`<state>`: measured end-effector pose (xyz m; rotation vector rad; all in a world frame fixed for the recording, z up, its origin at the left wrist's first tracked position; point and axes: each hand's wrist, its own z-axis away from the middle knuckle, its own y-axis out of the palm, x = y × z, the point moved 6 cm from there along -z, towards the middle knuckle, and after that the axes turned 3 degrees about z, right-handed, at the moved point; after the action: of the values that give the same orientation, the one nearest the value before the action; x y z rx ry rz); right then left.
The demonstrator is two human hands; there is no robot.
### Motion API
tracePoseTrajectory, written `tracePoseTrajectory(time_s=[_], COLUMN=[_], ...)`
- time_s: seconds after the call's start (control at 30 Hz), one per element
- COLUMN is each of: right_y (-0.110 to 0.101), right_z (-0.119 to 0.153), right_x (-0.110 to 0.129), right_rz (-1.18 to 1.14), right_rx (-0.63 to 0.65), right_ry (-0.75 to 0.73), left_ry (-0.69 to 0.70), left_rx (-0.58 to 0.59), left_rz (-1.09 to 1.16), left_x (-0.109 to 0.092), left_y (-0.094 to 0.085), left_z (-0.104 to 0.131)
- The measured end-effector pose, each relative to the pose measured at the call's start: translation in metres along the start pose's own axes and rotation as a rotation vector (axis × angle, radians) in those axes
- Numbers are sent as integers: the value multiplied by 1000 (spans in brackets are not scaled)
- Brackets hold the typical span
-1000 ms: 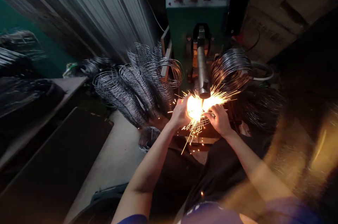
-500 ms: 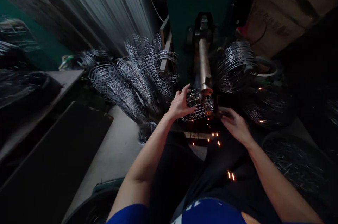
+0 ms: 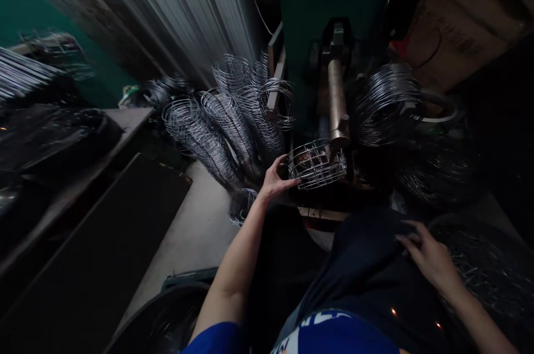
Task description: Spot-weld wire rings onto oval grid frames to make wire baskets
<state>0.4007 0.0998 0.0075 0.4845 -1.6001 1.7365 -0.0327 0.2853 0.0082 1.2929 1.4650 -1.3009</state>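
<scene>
My left hand (image 3: 275, 180) grips the left side of a small round wire basket (image 3: 315, 167), thumb in front and fingers behind. The basket's right side sits under the copper-coloured arm (image 3: 337, 98) of a green machine (image 3: 306, 20), and the arm's tip hides part of it. Away from the basket, my right hand (image 3: 431, 259) hovers over or rests on the dark cloth (image 3: 371, 248) on my lap. Its fingers are bent and apart, with nothing visible in them. Two small orange sparks show low over the cloth.
Left of the machine stand several curved stacks of wire rings (image 3: 225, 131). A wire coil (image 3: 387, 101) lies to its right. At lower right is a container of short wire pieces (image 3: 479, 265). A dark board (image 3: 104, 242) and a black tub (image 3: 167, 309) are at left.
My right hand has pulled back from beside the basket, toward the lower right. Most of the sparks have gone. My left hand still holds the basket under the arm. The view has shifted slightly.
</scene>
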Motion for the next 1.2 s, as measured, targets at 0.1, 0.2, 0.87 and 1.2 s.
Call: tracePoseTrajectory(time_s=[0.1,0.2,0.87,1.2], right_y=[-4,12,76,66], right_z=[-13,-28,-51,-58], right_x=[25,74,198,192], right_rz=[-251,-590,527,385], right_rx=[-52,152,-62,-184], right_ry=[82,98,-1040,-1107], left_ry=[79,186,229,268], left_rx=[34,94,143,129], left_rz=[-20,-107,-336,-308], left_x=[-20,-41,-67,-67], left_y=[6,17,64,71], left_z=[16,30,25,19])
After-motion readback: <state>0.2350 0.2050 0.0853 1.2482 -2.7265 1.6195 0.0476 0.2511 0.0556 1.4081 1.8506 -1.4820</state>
